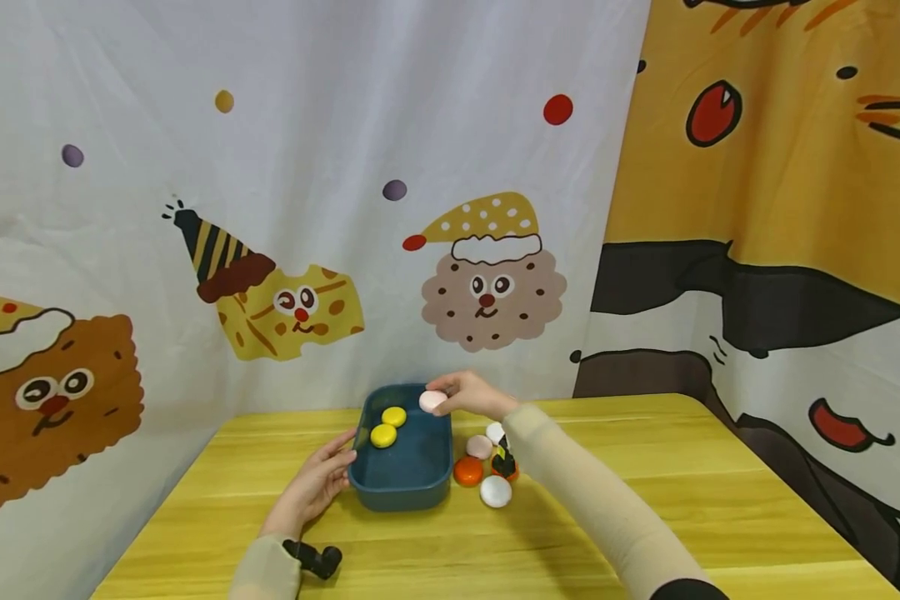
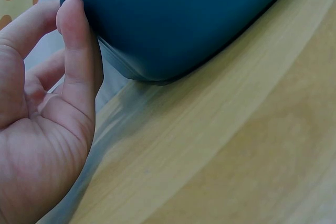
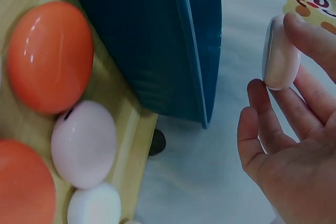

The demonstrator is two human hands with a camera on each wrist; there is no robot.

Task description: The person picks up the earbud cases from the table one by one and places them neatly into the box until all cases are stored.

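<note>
A pale pink rounded disc, glossy like a smooth pebble, is pinched between the thumb and fingers of my right hand. In the head view this hand is above the far right corner of the dark blue rectangular box. My left hand holds the box's left rim, its thumb lying at the edge in the left wrist view. Inside the box lie two yellow discs, touching each other.
Right of the box, an orange disc, a pink disc and white discs lie on the wooden table. A small dark and orange object sits among them. A printed curtain hangs behind the table.
</note>
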